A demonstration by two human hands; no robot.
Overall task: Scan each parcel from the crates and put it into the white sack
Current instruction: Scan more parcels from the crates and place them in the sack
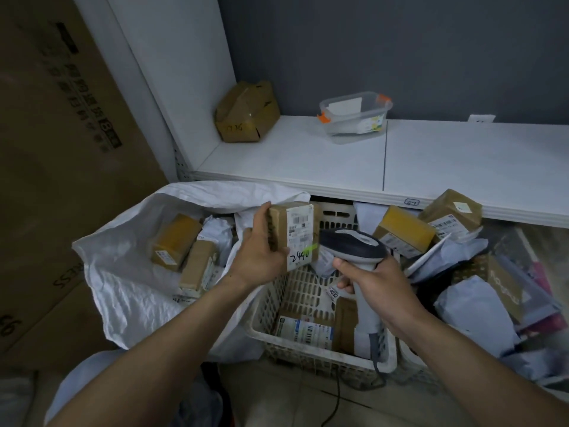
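Note:
My left hand [260, 251] grips a small brown parcel [297, 232] with a white label and "2440" handwritten on it, held upright over the crate's left edge. My right hand [374, 283] holds a grey handheld scanner [354, 243] whose head points at the label; a green light streak shows on the parcel's lower right. Below lies a white perforated crate [303, 291] with labelled parcels at its bottom. The open white sack [123, 272] sits to the left, with several brown boxes inside.
A second crate [480, 288] on the right is heaped with boxes and grey mailer bags. A white shelf [431, 158] above carries a crumpled brown parcel [246, 114] and a clear plastic tub [355, 117]. Large cardboard boxes [61, 149] stand at left.

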